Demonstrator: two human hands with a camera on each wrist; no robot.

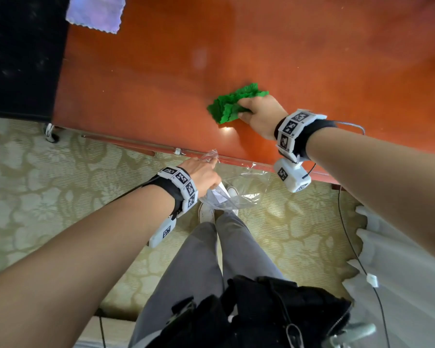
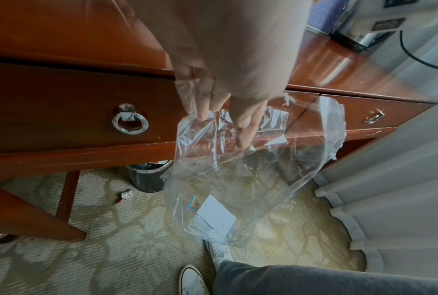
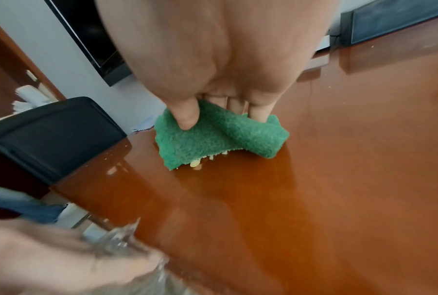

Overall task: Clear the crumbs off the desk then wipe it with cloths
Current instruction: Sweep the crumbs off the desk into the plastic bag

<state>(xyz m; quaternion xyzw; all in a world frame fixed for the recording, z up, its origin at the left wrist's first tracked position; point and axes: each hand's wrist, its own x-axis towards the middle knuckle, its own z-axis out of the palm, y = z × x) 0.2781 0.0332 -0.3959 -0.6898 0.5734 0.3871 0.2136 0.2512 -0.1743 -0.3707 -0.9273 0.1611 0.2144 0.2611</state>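
My right hand (image 1: pixel 258 110) grips a bunched green cloth (image 1: pixel 232 104) and presses it onto the glossy red-brown desk (image 1: pixel 148 79). In the right wrist view the green cloth (image 3: pixel 212 135) has a few pale crumbs (image 3: pixel 196 164) gathered at its near edge. My left hand (image 1: pixel 204 172) pinches the rim of a clear plastic bag (image 1: pixel 239 187) just below the desk's front edge. The bag (image 2: pixel 250 169) hangs open in the left wrist view, with paper scraps (image 2: pixel 216 216) at its bottom. A lilac cloth (image 1: pixel 96 12) lies at the desk's far left corner.
A black box (image 1: pixel 23 56) stands at the left end of the desk. Drawer fronts with ring pulls (image 2: pixel 130 120) sit under the top. A dark waste bin (image 2: pixel 147 175) and a wrapper (image 2: pixel 125 194) are on the patterned carpet. Pale curtains (image 1: pixel 399 267) hang at the right.
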